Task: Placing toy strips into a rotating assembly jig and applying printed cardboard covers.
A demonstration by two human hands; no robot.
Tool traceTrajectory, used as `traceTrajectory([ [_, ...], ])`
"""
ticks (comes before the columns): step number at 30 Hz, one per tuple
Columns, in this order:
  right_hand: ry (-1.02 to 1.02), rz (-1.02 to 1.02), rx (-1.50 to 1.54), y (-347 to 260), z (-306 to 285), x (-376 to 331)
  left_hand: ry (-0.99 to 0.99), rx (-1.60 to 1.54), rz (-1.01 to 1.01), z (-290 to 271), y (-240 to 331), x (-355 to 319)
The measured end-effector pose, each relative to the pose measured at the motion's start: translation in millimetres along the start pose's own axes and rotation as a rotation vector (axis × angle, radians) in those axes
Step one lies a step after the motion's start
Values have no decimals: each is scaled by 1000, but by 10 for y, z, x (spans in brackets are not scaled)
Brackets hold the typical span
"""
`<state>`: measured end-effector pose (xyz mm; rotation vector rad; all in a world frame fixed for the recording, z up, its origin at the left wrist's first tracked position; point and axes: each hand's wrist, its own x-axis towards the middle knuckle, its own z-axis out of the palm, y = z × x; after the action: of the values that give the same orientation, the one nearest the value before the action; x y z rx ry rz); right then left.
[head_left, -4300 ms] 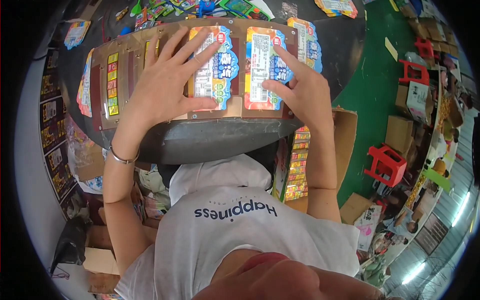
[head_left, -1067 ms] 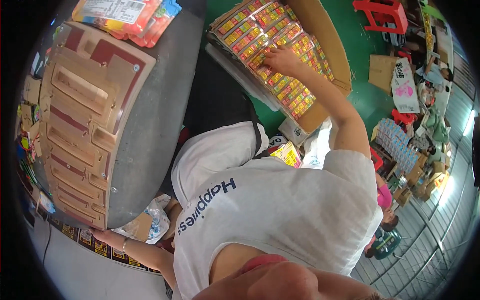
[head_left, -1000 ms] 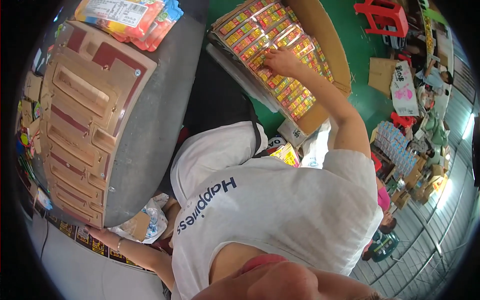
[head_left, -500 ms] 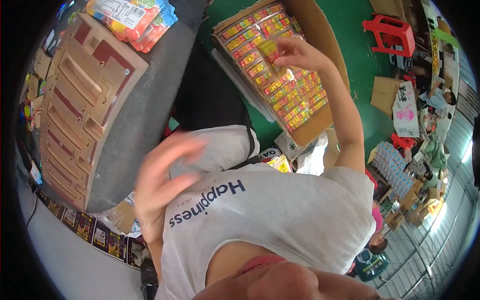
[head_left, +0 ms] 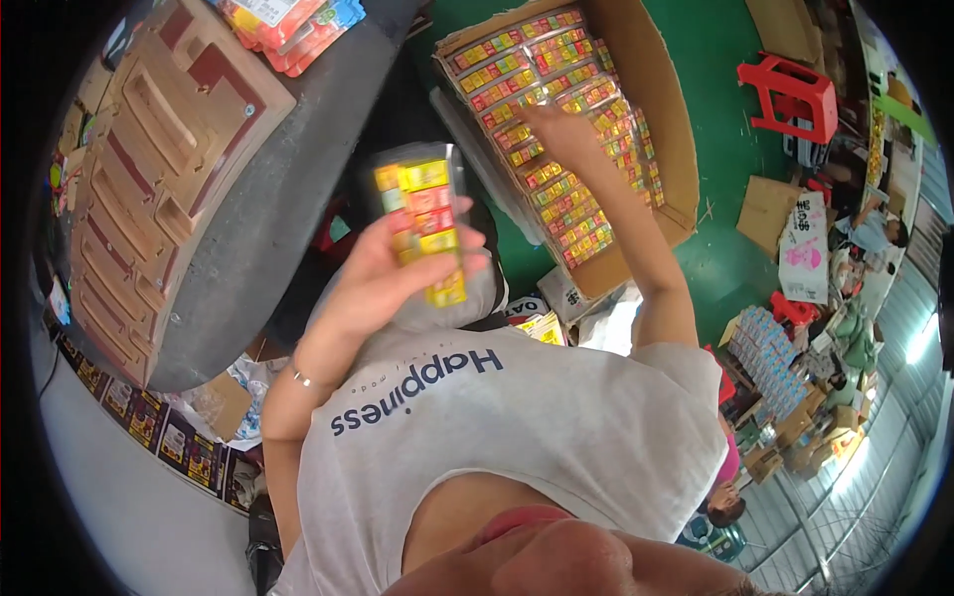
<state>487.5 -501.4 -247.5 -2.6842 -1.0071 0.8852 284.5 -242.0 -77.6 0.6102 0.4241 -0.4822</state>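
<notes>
A clear plastic pack of small yellow and red pieces [head_left: 429, 204] is upright in my left hand [head_left: 383, 273], above my lap. My left thumb lies across its front, and the fingers wrap round its far side. My right hand [head_left: 561, 134] reaches into a large cardboard carton [head_left: 664, 109] filled with rows of similar packs [head_left: 571, 214]. Its fingers are stretched out over the packs near the carton's left side, and nothing shows held in them. The fingertips are small in view, so exact contact is unclear.
On the left, a dark table [head_left: 268, 199] bears a long wooden tray with slots [head_left: 174, 124] and several colourful pouches [head_left: 298, 40]. A red plastic stool [head_left: 790, 99] and flattened cardboard [head_left: 765, 214] are on the green floor at right. Another person [head_left: 725, 507] is at lower right.
The pack that was in my right hand is now in my left, which has moved up and right from my chest. My right hand has moved slightly down and left over the carton.
</notes>
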Motion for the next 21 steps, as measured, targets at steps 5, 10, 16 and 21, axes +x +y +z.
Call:
traceTrajectory([
  [5, 155, -384, -270, 518, 546, 224, 244, -13, 403, -260, 399, -911],
  [10, 21, -589, -405, 258, 314, 537, 654, 74, 820, -627, 663, -1928],
  [16, -20, -379, 276, -477, -1188, 254, 1015, 202, 875, -1118, 1197, -2159],
  [21, -106, -418, 755, -2066, -2260, 149, 843, 188, 842, -1099, 1521, -2036],
])
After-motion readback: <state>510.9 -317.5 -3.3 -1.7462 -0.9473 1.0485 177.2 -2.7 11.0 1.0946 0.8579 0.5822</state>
